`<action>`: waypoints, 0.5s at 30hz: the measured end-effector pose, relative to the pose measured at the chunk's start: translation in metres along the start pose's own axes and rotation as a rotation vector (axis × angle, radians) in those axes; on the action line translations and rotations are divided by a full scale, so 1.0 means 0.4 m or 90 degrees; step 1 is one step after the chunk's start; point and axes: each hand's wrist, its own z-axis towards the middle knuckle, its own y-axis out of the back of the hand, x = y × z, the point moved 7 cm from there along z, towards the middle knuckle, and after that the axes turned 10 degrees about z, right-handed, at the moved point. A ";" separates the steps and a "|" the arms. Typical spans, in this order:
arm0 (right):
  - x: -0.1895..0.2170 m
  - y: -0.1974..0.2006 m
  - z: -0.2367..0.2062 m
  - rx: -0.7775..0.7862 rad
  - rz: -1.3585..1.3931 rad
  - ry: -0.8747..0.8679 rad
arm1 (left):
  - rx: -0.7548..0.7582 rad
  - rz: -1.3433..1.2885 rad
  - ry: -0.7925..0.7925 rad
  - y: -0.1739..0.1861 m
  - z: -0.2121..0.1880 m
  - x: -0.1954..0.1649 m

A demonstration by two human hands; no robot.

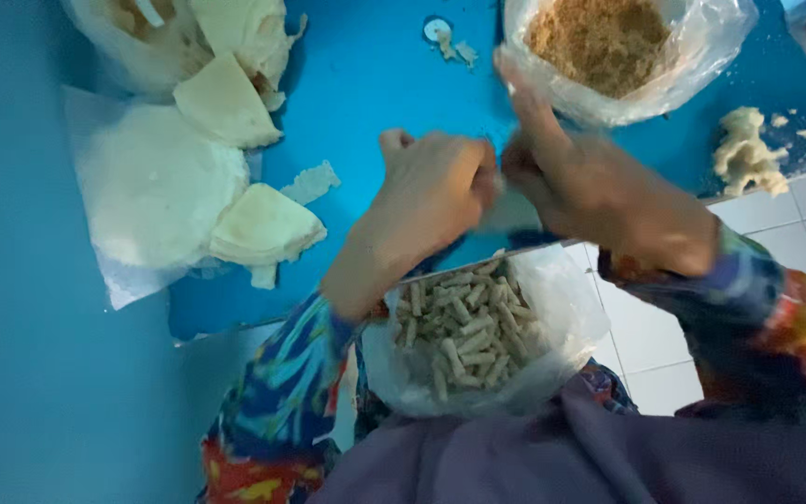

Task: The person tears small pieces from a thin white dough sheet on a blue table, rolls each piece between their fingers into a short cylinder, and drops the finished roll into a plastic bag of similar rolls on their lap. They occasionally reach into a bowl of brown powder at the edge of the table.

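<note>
Closest in, a bag of rolls (pixel 464 336) sits in the lap. Right above it both hands meet over the table (pixel 375 84) edge: left hand (pixel 436 191) curled shut, right hand (pixel 599 191) pinching, thumb up. Too blurry to tell what's between them. Wrappers (pixel 156 182) lie left, a crumb bag (pixel 608 47) sits farther back, dough (pixel 748 149) right.

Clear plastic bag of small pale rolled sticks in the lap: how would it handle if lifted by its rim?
The clear plastic bag of small pale rolled sticks would probably be floppy: its thin film wrinkles and slumps. The open top could spill loose sticks if tipped. The sticks look thin and dry, so probably light and breakable if squeezed.
</note>
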 end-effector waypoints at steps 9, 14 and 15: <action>-0.040 0.066 0.006 -0.161 -0.271 0.157 | -0.524 0.249 -0.135 0.100 0.070 0.012; 0.055 0.000 -0.031 -0.122 -0.152 0.175 | -0.363 0.235 -0.081 0.062 -0.133 -0.010; 0.063 -0.019 -0.035 -0.100 -0.101 0.158 | -0.324 0.219 -0.050 0.043 -0.169 -0.014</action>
